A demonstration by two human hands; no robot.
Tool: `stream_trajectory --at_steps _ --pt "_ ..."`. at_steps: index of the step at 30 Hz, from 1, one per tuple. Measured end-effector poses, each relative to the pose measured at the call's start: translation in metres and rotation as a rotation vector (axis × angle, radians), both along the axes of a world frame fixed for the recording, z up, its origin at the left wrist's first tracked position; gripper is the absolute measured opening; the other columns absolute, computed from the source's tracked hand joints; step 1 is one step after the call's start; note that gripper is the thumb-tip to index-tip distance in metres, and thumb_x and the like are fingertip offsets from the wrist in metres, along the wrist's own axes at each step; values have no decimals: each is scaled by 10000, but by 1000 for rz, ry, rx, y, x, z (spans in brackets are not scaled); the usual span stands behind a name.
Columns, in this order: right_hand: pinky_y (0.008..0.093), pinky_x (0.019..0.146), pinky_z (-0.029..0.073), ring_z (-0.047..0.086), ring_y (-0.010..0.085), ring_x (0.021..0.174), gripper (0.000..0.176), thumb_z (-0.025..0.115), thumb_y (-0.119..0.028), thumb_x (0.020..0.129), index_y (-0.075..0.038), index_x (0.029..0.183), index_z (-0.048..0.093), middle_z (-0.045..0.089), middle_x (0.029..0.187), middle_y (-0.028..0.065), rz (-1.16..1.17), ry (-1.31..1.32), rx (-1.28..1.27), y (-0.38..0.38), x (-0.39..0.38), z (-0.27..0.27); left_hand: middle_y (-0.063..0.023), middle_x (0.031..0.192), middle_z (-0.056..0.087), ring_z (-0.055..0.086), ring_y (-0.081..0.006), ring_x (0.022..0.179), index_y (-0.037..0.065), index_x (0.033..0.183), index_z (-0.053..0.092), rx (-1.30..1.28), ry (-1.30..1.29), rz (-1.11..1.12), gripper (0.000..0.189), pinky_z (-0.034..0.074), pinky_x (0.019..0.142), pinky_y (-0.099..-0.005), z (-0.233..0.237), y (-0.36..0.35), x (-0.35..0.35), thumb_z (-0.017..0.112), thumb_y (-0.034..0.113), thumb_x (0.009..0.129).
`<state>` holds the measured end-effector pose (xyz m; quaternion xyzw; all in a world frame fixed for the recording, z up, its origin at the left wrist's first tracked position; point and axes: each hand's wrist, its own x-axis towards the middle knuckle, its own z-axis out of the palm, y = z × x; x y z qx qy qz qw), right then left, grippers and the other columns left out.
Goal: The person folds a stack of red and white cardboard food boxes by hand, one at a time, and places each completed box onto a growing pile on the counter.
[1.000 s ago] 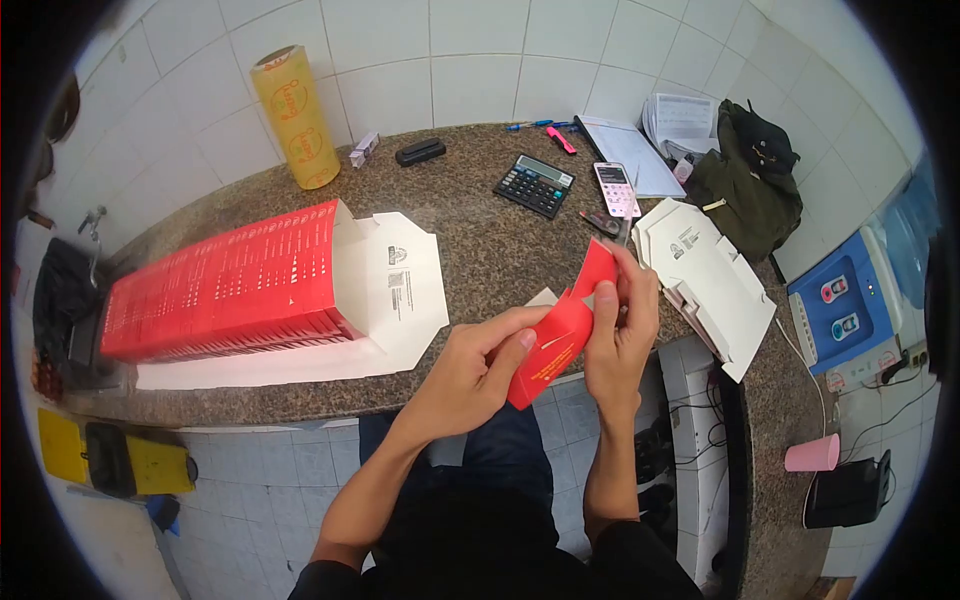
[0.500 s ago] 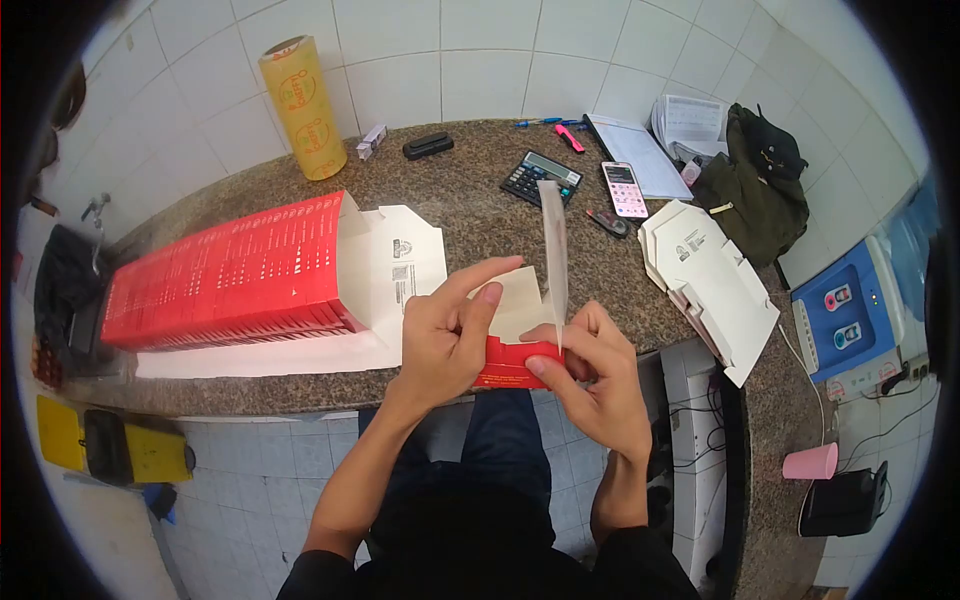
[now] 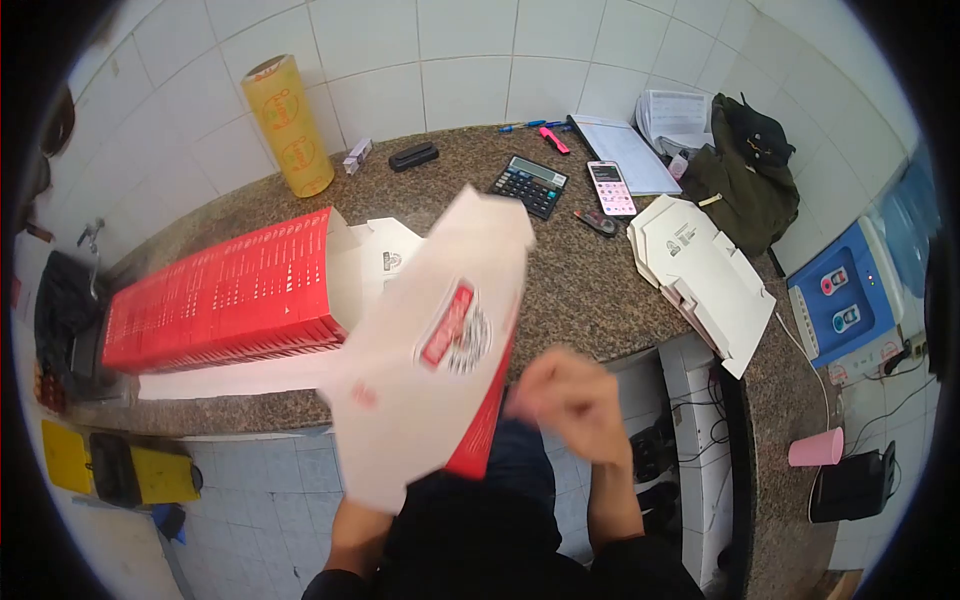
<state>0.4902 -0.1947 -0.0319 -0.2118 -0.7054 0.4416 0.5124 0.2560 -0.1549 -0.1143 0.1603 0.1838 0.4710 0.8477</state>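
Observation:
A folded carton [image 3: 430, 340], white with a red and black logo and a red side, is held up tilted in front of me and smeared by motion. My left forearm [image 3: 358, 535] runs up behind its lower end; the hand itself is hidden by the carton it holds up. Just right of the carton's red side, my right hand [image 3: 575, 405] is blurred, its fingers bent and near the edge. On the counter to the left lies a long row of nested red cartons [image 3: 225, 295], with flat white carton board [image 3: 385, 255] beside and under it.
Flat carton blanks [image 3: 700, 280] are stacked at right. Behind are a film roll [image 3: 290, 130], a calculator [image 3: 530, 185], a phone [image 3: 611, 188], a box cutter [image 3: 597, 222], a clipboard [image 3: 630, 155] and a bag [image 3: 745, 190]. A water dispenser [image 3: 845, 300] and pink cup [image 3: 815, 448] stand right.
The carton has swung up and left, from its red end between both hands to its white logo face towards me. My right hand has come off it and moved lower.

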Motion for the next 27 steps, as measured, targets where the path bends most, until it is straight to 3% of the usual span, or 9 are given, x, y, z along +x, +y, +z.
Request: stream_trajectory --at_steps 1,5,9,16,18,20,22,25,27 --pt "265 752 509 604 107 834 240 635 -2 926 -1 1158 696 664 949 52 -388 56 -218 4 -9 -6 -131 1088 693 690 -190 956 61 1217 630 -16 29 -26 353 556 831 -315 -1 -2 0 580 349 1020" --pt "274 863 511 655 154 1004 217 668 -61 938 36 1132 673 702 1054 97 -390 458 -691 20 -19 -31 -130 1086 683 689 -187 995 48 1199 614 9 420 -70 330 558 850 -305 26 -1 17 575 326 1025" --pt "297 836 515 642 158 945 203 760 -105 866 7 1024 699 674 1022 74 163 451 -533 28 -5 -46 -143 1171 650 686 -217 1007 15 1230 562 -7 354 -70 367 568 841 -336 50 -9 18 578 317 1022" --pt "264 628 503 645 92 751 151 777 -107 833 28 892 740 709 797 53 -254 -268 -648 16 0 -9 -149 1162 655 680 -175 941 13 1280 548 106 496 -113 439 559 804 -306 56 8 18 602 347 1000" --pt "252 566 479 616 65 643 155 781 -116 833 35 854 751 693 690 21 -495 -314 -340 9 -15 0 -127 1077 684 687 -172 937 0 1191 604 164 579 -97 321 572 788 -294 45 18 21 592 269 1017" --pt "250 574 482 625 67 667 189 787 -154 840 33 847 760 707 714 35 -366 -134 -690 27 -13 -32 -127 1079 683 685 -163 908 0 1199 605 203 630 -84 340 570 764 -297 38 20 24 602 283 1010" --pt "207 531 429 592 57 634 193 778 -163 876 26 860 744 677 719 18 -367 -167 -493 33 -13 -47 -127 1081 682 684 -154 878 0 1208 605 245 681 -74 360 568 739 -301 38 21 25 611 296 1004" --pt "240 738 538 668 94 865 285 705 -101 912 27 1165 679 730 992 74 -221 272 -833 38 -4 -53 -95 978 697 688 -159 836 -22 1109 648 266 708 23 312 575 734 -291 35 25 14 587 273 1026" --pt "259 824 533 661 111 945 371 720 -96 894 19 1236 636 709 1082 80 -284 263 -763 35 2 -61 -98 998 690 678 -149 872 -42 1125 621 27 368 68 349 570 754 -290 31 34 -2 562 291 1041"
